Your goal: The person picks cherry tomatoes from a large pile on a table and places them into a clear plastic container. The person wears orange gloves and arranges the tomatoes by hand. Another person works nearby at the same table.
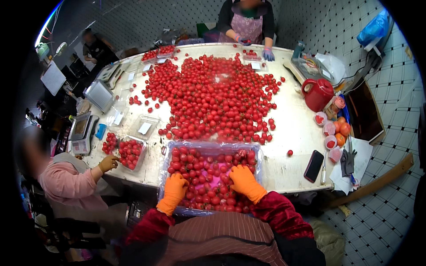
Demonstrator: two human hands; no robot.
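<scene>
Right in front of me is a plastic-lined purple crate (259, 153) with cherry tomatoes (188, 158) inside and a patch of pink bottom showing near the middle. My left hand (173, 191), in an orange glove, reaches over the crate's left side with its fingers curled against the tomatoes. Towards the right side, my right hand (247, 183), gloved the same way, has its fingertips down among the fruit. The tomatoes hide what either hand may have between its fingers. Beyond the crate, a large heap of cherry tomatoes (213, 99) spreads over the white table (283, 173).
At left, a co-worker's gloved hand (109, 163) touches a clear tomato box (141, 156). Scales (83, 139) stand nearby. Across the table another co-worker (246, 25) handles tomatoes. On the right are a phone (313, 166), a red jug (318, 94) and net-wrapped fruit (330, 142).
</scene>
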